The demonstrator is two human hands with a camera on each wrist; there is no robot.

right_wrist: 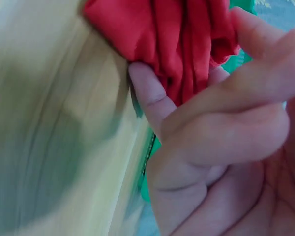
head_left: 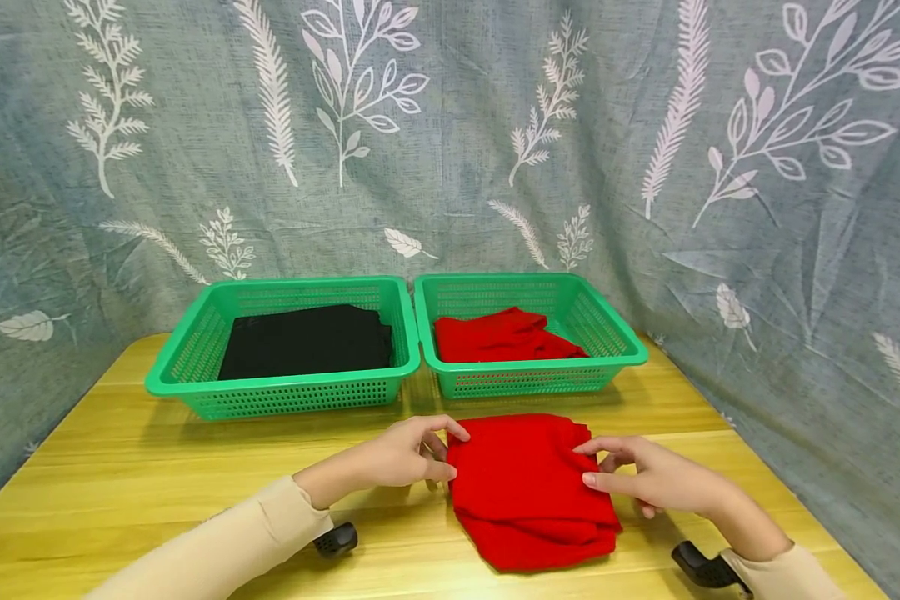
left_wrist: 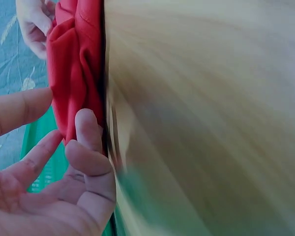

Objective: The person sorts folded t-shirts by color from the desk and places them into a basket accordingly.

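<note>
A folded red cloth (head_left: 528,475) lies on the table in front of the two baskets, its lower layers spreading toward the near edge. At its left edge is my left hand (head_left: 405,454), thumb and forefinger spread and touching the fabric. My right hand (head_left: 656,475) touches the opposite edge the same way, with fingertips on top. In the left wrist view, the fingers of the left hand (left_wrist: 64,182) lie loosely bent beside the stacked folds (left_wrist: 71,69). From the right wrist, one fingertip of the right hand (right_wrist: 226,132) rests low against the folds (right_wrist: 172,44).
Behind the cloth stand two green plastic baskets side by side. The left basket (head_left: 285,396) contains folded black cloth (head_left: 307,342); the right basket (head_left: 540,379) contains red cloth (head_left: 495,335). A patterned grey-blue curtain (head_left: 450,133) borders the wooden table (head_left: 157,492) at the back and right.
</note>
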